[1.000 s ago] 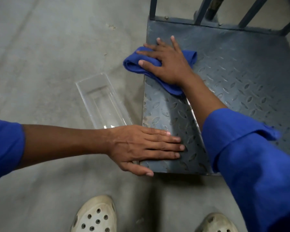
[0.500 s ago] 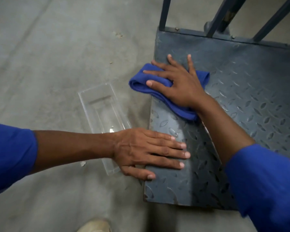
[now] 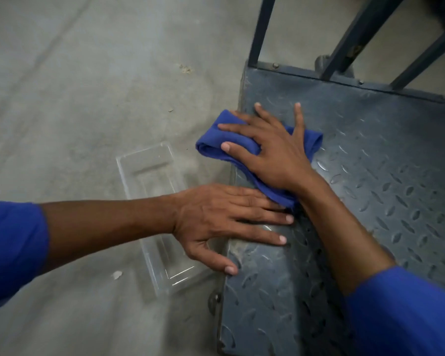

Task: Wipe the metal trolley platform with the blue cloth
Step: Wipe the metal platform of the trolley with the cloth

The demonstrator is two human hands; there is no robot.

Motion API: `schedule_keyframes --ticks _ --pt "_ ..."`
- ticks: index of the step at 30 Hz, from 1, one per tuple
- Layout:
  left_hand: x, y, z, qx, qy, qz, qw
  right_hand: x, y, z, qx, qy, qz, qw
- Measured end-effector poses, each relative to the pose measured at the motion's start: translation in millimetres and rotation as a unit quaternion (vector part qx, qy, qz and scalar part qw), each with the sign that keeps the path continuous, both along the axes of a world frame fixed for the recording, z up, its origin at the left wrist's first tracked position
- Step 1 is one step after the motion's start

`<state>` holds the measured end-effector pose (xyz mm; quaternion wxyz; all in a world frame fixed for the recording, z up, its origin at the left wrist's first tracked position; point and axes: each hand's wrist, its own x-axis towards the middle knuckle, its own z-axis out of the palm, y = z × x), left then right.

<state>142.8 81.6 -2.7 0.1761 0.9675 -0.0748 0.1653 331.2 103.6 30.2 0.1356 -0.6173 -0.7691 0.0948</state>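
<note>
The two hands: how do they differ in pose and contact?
The right hand presses the blue cloth; the left hand rests on bare metal of the trolley platform. The right hand's fingers are spread wide; the left hand's lie closer together. Both are flat, at the same platform edge.

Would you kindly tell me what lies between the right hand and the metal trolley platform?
The folded blue cloth lies there, pressed flat under the right hand on the metal trolley platform by its edge, as the head view shows.

Dim, soft light — slight blur, wide-angle bend
</note>
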Motion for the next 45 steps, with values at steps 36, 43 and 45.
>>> schedule_keyframes --ticks 36,43,45 --pt "11 41 -7 0.013 -0.038 0.074 0.996 40 59 -9 0.06 0.105 0.065 0.991" --pt "4 32 4 0.023 0.011 0.091 0.996 40 151 -13 0.102 0.04 -0.054 0.992" --pt "1 29 5 0.011 0.023 0.103 0.994 33 151 -7 0.079 0.036 -0.069 0.994"
